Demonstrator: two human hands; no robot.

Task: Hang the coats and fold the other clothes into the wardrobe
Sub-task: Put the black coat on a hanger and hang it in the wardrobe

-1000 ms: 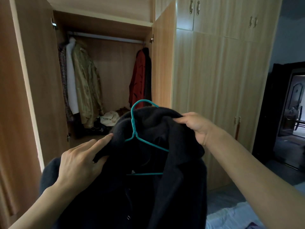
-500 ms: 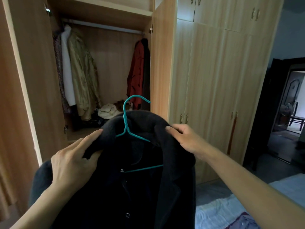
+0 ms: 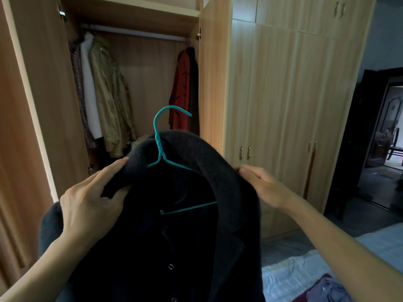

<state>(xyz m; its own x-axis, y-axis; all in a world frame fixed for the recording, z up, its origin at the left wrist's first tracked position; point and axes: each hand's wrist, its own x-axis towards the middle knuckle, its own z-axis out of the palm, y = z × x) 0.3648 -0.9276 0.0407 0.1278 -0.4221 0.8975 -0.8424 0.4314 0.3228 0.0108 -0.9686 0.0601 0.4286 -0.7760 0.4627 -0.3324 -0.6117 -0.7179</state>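
Left hand (image 3: 87, 199), 8 o'clock of view: clenched on the coat (image 3: 196, 247). The index finger lies over the rolled collar and the thumb presses from below, with a fold of collar pinched between them.

Right hand (image 3: 263, 186), 4 o'clock of view: fingers bent, tips gripping the collar's outer edge. The thumb is hidden behind the cloth.

The coat is dark with a thick collar and hangs between the two hands, filling the view from centre down to 6 o'clock. It sits on a teal wire hanger (image 3: 157, 136). The hook stands free above the collar toward 12 o'clock and touches nothing. The lower bar shows inside the neck opening, beside an "XL" label.

The wardrobe (image 3: 148, 83) is beyond the coat at 11 o'clock, doors open. On its rail (image 3: 135, 32) a white garment (image 3: 89, 88) and a tan jacket (image 3: 111, 94) hang at the left end, and a red garment (image 3: 181, 94) at the right end. The coat is well short of the rail.

Hidden or unclear:
- The coat's hem and sleeves are cut off at the bottom edge.
- The hanger's shoulders are under the cloth.
- The wardrobe floor is dim, and the items there are not identifiable.
- The bed (image 3: 294, 273), at 5 o'clock, is partly cut off.
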